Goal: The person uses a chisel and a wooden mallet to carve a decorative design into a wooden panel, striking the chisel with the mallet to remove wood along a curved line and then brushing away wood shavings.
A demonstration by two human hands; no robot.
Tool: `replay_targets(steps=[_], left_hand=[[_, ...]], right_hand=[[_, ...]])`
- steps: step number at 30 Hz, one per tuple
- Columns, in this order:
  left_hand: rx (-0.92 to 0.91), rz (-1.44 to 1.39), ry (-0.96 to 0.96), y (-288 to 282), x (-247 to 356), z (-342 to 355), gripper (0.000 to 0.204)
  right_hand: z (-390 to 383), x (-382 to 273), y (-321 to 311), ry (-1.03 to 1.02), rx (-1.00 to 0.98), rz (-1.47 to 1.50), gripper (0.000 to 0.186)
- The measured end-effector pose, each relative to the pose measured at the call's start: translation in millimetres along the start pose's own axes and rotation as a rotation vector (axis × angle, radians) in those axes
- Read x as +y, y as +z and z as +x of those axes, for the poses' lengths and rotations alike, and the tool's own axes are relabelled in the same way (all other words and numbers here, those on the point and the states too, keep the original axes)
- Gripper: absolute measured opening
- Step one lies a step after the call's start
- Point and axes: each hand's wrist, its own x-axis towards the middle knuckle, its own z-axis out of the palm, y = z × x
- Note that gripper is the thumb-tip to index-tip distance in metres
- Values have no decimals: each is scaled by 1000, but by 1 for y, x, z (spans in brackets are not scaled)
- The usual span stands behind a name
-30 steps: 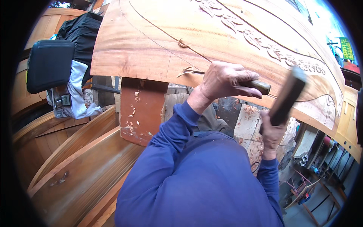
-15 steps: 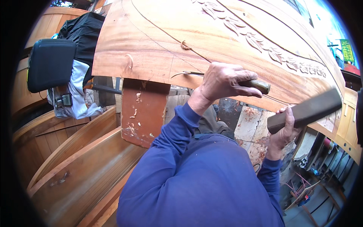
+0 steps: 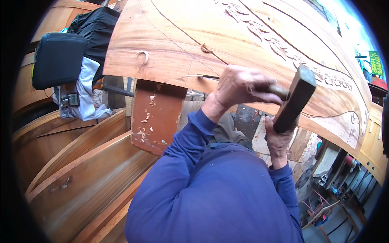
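My left hand (image 3: pixel 239 87) is closed around the handle of a carving chisel (image 3: pixel 210 77). The chisel's slim blade points left, low along the near edge of a large wooden panel (image 3: pixel 162 56); a pale shaving curls at its tip. In my right hand (image 3: pixel 280 141) is a dark block-shaped wooden mallet (image 3: pixel 296 101), tilted up. The mallet's side is against or very close to the handle's butt end; exact contact I cannot tell. A row of carved leaves (image 3: pixel 277 47) and dark grooved lines run across the panel.
Loose shavings (image 3: pixel 142 56) lie on the panel. Below its left part stands a reddish-brown board (image 3: pixel 156 117) with chips on it. Curved wooden pieces (image 3: pixel 93 190) fill the lower left. A black case (image 3: pixel 58 60) and white cloth sit farther left; assorted tools (image 3: pixel 344 170) are at right.
The mallet has swung left and turned more upright, coming to the chisel's butt end. My right hand moved left with it. The shaving on the panel's left has shifted into a fuller curl.
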Motion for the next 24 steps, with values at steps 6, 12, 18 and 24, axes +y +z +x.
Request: replay_targets(steps=[6, 12, 18, 24], left_hand=[[9, -47, -32, -6, -3, -1, 50], [-46, 6, 8, -1, -4, -6, 49], [-54, 9, -29, -8, -5, -10, 49], [24, -112, 12, -16, -13, -5, 48]], right_hand=[[25, -33, -34, 14, 82, -168, 31], [1, 21, -7, -31, -111, -145, 74], [18, -33, -19, -35, 109, -49, 36], [2, 29, 5, -81, -227, -69, 85]])
